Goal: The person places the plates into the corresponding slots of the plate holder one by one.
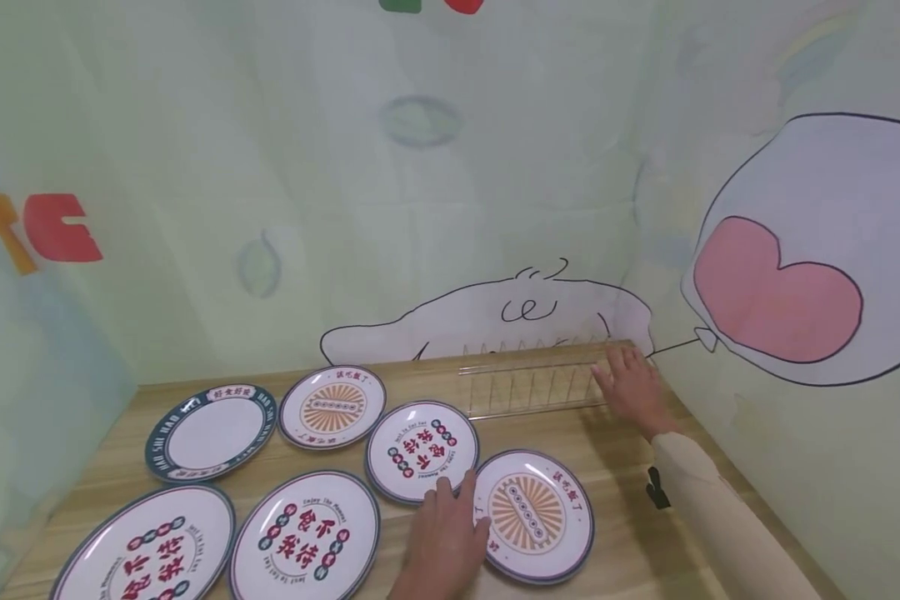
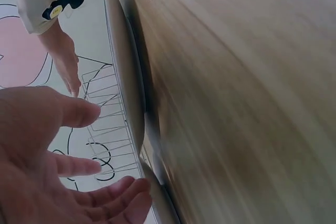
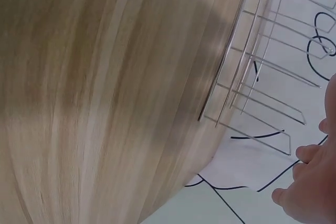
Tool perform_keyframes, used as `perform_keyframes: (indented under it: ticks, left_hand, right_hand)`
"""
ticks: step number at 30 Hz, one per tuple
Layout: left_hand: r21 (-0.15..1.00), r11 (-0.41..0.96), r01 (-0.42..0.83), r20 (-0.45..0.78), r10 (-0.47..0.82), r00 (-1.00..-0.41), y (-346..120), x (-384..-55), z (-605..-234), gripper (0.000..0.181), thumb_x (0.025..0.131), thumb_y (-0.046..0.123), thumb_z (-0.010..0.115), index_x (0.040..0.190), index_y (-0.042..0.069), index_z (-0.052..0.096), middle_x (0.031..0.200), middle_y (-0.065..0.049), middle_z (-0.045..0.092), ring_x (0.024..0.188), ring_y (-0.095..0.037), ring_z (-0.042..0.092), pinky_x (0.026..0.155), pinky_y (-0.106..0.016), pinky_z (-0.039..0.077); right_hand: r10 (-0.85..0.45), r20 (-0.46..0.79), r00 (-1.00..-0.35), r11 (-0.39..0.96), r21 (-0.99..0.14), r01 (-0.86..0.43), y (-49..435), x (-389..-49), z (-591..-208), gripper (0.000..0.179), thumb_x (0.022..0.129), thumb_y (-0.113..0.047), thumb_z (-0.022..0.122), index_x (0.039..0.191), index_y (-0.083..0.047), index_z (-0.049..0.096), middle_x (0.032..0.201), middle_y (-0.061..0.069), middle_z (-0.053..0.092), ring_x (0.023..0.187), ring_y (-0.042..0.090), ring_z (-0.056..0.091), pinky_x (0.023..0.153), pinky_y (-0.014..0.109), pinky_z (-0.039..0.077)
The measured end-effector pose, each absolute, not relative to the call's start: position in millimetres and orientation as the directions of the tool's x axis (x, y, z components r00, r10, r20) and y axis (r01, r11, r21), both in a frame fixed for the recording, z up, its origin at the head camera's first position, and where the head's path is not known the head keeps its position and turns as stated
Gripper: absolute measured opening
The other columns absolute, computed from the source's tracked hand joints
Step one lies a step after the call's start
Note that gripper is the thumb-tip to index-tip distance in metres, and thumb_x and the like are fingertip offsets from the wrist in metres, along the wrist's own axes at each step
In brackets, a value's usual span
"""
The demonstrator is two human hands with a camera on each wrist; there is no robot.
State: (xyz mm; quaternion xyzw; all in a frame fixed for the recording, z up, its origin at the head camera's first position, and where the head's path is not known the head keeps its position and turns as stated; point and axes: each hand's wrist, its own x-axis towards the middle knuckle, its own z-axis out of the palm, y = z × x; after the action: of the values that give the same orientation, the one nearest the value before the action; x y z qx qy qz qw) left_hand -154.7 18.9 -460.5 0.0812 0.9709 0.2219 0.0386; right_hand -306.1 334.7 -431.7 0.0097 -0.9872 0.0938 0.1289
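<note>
My left hand is over the meeting edges of two round plates, its fingers loosely bent and thumb apart. On its right lies a plate with an orange sunburst print; just beyond its fingertips is a plate with red characters. In the left wrist view, nothing sits between that hand's fingers. At the back of the table, my right hand reaches to the right end of a metal wire rack. Its fingers look extended in the right wrist view, apart from the wires; contact elsewhere is unclear.
More plates lie flat on the left: a green-rimmed one, a smaller sunburst one, and two with red characters at the front. A printed cloth wall stands behind the wooden table and along its right side.
</note>
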Motion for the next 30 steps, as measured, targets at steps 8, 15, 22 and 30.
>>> perform_keyframes:
  ticks: [8,15,22,30]
  left_hand:
    - [0.471,0.882,0.006,-0.202,0.114,-0.973,34,-164,-472,0.076,0.083,0.035,0.078,0.147,0.010,0.047,0.120,-0.026,0.058,0.096,-0.038,0.063,0.082,-0.056,0.055]
    - [0.512,0.859,0.007,-0.114,0.076,-0.991,43,-165,-475,0.090,0.075,0.034,0.084,0.148,0.002,0.042,0.119,-0.031,0.057,0.094,-0.043,0.064,0.079,-0.057,0.056]
    - [0.590,0.803,-0.081,-0.184,0.036,-0.982,46,-167,-475,0.091,0.071,0.025,0.087,0.147,0.000,0.042,0.122,-0.034,0.054,0.099,-0.048,0.062,0.086,-0.058,0.054]
    - [0.696,0.703,-0.148,-0.251,0.044,-0.967,48,-172,-477,0.090,0.071,0.010,0.085,0.148,-0.003,0.040,0.128,-0.038,0.050,0.110,-0.055,0.057,0.092,-0.062,0.051]
  right_hand:
    - [-0.006,0.206,-0.978,0.982,-0.182,-0.045,342,-315,-435,0.063,0.108,-0.039,0.032,0.155,0.003,0.025,0.158,0.035,0.022,0.148,0.053,0.015,0.118,0.071,0.012]
    - [-0.095,0.247,-0.964,0.979,-0.150,-0.135,362,-322,-441,0.062,0.107,-0.040,0.033,0.151,0.005,0.032,0.157,0.034,0.025,0.148,0.051,0.019,0.118,0.069,0.016]
    - [-0.186,0.249,-0.951,0.958,-0.170,-0.232,369,-323,-443,0.061,0.107,-0.035,0.038,0.150,0.008,0.033,0.158,0.033,0.024,0.148,0.051,0.017,0.121,0.064,0.012]
    - [-0.259,0.262,-0.929,0.953,-0.084,-0.290,375,-329,-448,0.061,0.106,-0.032,0.041,0.150,0.010,0.032,0.158,0.031,0.026,0.148,0.049,0.021,0.123,0.059,0.015]
